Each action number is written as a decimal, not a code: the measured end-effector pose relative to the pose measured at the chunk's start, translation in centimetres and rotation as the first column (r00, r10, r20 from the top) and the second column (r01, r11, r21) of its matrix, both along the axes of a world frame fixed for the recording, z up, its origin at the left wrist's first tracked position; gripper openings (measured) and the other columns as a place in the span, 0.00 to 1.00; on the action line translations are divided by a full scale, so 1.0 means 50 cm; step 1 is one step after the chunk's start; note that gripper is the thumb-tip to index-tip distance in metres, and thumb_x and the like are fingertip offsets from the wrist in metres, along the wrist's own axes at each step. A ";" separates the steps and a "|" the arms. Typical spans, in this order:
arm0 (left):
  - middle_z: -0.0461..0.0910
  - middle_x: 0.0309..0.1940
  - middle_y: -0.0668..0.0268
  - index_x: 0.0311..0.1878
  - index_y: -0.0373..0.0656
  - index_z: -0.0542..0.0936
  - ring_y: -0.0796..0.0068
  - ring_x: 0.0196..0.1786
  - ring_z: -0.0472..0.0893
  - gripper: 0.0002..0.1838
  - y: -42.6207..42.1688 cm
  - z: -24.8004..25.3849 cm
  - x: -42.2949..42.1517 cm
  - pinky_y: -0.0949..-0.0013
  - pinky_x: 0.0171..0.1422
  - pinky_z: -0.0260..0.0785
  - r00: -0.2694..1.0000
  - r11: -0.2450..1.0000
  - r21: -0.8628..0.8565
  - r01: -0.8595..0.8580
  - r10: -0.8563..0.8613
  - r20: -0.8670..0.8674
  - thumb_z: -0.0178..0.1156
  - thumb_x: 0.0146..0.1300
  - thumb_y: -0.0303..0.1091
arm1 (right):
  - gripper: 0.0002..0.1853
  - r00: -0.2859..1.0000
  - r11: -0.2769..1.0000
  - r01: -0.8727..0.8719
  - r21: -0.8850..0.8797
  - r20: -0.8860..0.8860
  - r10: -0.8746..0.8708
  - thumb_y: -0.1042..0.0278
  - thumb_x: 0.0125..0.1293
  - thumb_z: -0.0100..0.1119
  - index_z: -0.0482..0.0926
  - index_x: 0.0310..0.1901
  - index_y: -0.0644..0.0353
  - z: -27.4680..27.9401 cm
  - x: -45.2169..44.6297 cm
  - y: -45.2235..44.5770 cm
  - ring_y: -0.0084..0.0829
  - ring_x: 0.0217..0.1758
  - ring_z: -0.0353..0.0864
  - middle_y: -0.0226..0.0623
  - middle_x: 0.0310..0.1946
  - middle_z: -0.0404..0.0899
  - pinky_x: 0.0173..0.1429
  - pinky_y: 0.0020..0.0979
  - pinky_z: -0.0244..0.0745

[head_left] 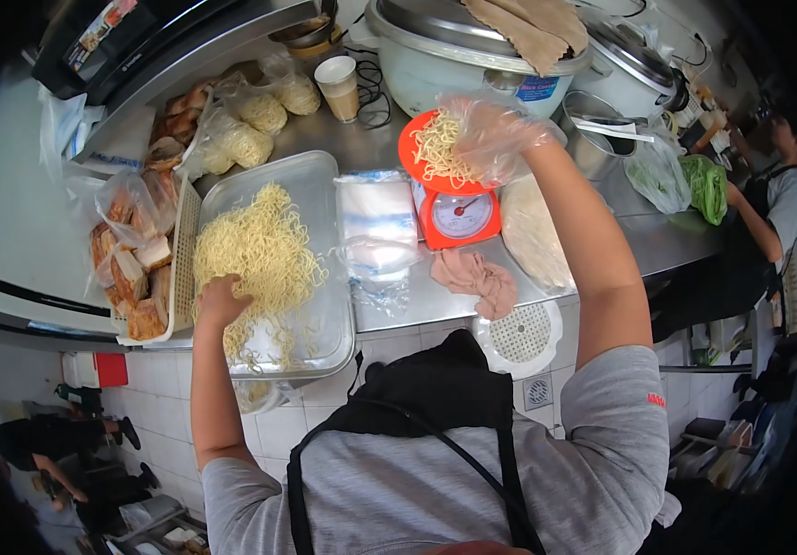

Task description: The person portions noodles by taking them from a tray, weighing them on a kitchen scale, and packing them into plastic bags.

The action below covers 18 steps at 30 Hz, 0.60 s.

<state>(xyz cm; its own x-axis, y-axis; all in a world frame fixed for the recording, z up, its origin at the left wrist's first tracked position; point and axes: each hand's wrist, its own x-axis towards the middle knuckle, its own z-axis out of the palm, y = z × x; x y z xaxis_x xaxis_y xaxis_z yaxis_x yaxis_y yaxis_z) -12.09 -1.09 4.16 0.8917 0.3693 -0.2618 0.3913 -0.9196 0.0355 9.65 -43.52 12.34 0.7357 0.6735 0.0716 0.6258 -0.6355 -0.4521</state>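
Observation:
My right hand (498, 141), inside a clear plastic bag (477, 109), is at the noodles (437, 150) on a red plate (411, 139). Its fingers look closed on the noodles, though the plastic blurs them. Under the plate stands a red dial scale (459, 218). My left hand (220, 302) rests against the left side of a big heap of loose noodles (264, 250), thumb apart and some fingertips hidden. That heap lies in a metal tray (329, 319). Between tray and scale is a stack of clear plastic bags (375, 208).
A basket (186, 250) of browned meat pieces (135, 277) stands left. Behind the tray are bagged noodles (249, 148) and a paper cup (338, 90). A large cooker (435, 69), a pink cloth (477, 277) and a metal pot (593, 139) stand around the scale. Another person (768, 203) handles greens (704, 190).

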 end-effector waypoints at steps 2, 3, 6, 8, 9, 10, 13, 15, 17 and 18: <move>0.67 0.50 0.57 0.51 0.50 0.69 0.58 0.56 0.63 0.30 -0.005 0.006 0.007 0.54 0.58 0.51 0.999 0.999 0.009 -0.034 0.034 0.028 0.61 0.42 0.47 | 0.35 0.995 0.997 0.053 -0.051 0.085 -0.049 0.65 0.42 0.56 0.59 0.57 0.59 0.008 -0.004 0.002 0.40 0.45 0.72 0.50 0.43 0.71 0.51 0.30 0.66; 0.67 0.50 0.56 0.52 0.50 0.68 0.57 0.56 0.63 0.30 -0.002 0.002 0.014 0.54 0.58 0.52 0.997 1.000 -0.003 -0.023 0.024 0.079 0.61 0.43 0.47 | 0.35 0.987 0.986 0.132 -0.106 0.106 -0.120 0.64 0.40 0.57 0.61 0.55 0.62 0.040 -0.031 0.013 0.41 0.44 0.73 0.49 0.42 0.72 0.50 0.30 0.66; 0.66 0.50 0.53 0.53 0.48 0.67 0.55 0.55 0.63 0.31 0.006 -0.034 0.056 0.55 0.57 0.55 0.970 0.999 -0.033 0.040 -0.031 0.243 0.61 0.43 0.47 | 0.36 0.960 0.949 0.278 -0.149 0.048 -0.274 0.62 0.40 0.58 0.62 0.55 0.64 0.077 -0.060 0.010 0.41 0.47 0.72 0.49 0.46 0.71 0.53 0.30 0.65; 0.65 0.50 0.51 0.53 0.46 0.66 0.54 0.55 0.63 0.32 0.007 -0.067 0.105 0.56 0.56 0.57 0.930 0.993 -0.021 0.118 -0.103 0.352 0.61 0.43 0.47 | 0.36 0.972 0.970 0.235 -0.057 0.031 -0.233 0.62 0.41 0.58 0.60 0.56 0.63 0.062 -0.041 0.003 0.41 0.50 0.70 0.50 0.48 0.69 0.55 0.30 0.63; 0.65 0.50 0.51 0.53 0.45 0.66 0.54 0.54 0.63 0.33 0.004 -0.083 0.133 0.56 0.56 0.57 0.907 0.988 -0.004 0.154 -0.140 0.398 0.62 0.43 0.47 | 0.36 0.986 0.988 0.151 0.031 0.063 -0.153 0.62 0.42 0.57 0.60 0.56 0.62 0.031 -0.009 -0.017 0.41 0.52 0.68 0.50 0.49 0.68 0.56 0.30 0.62; 0.65 0.50 0.51 0.54 0.45 0.65 0.54 0.55 0.63 0.34 -0.012 -0.089 0.159 0.56 0.57 0.56 0.909 0.991 0.018 0.131 -0.127 0.396 0.61 0.43 0.48 | 0.36 0.992 0.992 0.059 0.114 0.102 -0.070 0.62 0.42 0.57 0.59 0.57 0.62 0.014 0.016 -0.025 0.41 0.53 0.67 0.50 0.50 0.67 0.57 0.30 0.62; 0.64 0.52 0.50 0.57 0.44 0.62 0.55 0.57 0.61 0.37 -0.066 -0.076 0.235 0.56 0.58 0.55 0.950 0.997 0.051 0.055 -0.068 0.306 0.61 0.43 0.50 | 0.37 0.988 0.989 0.061 0.136 0.133 -0.080 0.63 0.43 0.59 0.58 0.57 0.62 0.035 -0.006 -0.026 0.40 0.56 0.63 0.48 0.53 0.64 0.59 0.30 0.58; 0.64 0.52 0.50 0.57 0.43 0.61 0.55 0.59 0.60 0.37 -0.063 -0.116 0.274 0.55 0.58 0.55 0.919 0.987 0.160 -0.012 -0.052 0.390 0.59 0.44 0.50 | 0.37 0.996 0.964 0.078 0.254 0.021 -0.086 0.64 0.43 0.60 0.58 0.57 0.62 0.039 -0.017 -0.032 0.38 0.58 0.61 0.46 0.54 0.63 0.60 0.29 0.56; 0.64 0.53 0.51 0.57 0.44 0.61 0.55 0.59 0.60 0.36 -0.049 -0.150 0.305 0.53 0.58 0.54 0.929 0.980 0.187 -0.073 -0.001 0.370 0.58 0.46 0.50 | 0.37 0.966 0.930 0.216 0.299 -0.203 -0.159 0.67 0.42 0.62 0.59 0.57 0.61 0.074 -0.058 -0.024 0.34 0.59 0.60 0.44 0.55 0.63 0.61 0.29 0.53; 0.65 0.53 0.52 0.57 0.44 0.62 0.56 0.60 0.60 0.35 -0.044 -0.156 0.314 0.53 0.58 0.54 0.951 0.981 0.163 -0.103 0.049 0.307 0.57 0.46 0.50 | 0.36 0.979 0.936 0.185 0.301 -0.140 -0.148 0.67 0.42 0.61 0.59 0.57 0.61 0.075 -0.064 -0.026 0.34 0.58 0.60 0.43 0.54 0.63 0.61 0.29 0.53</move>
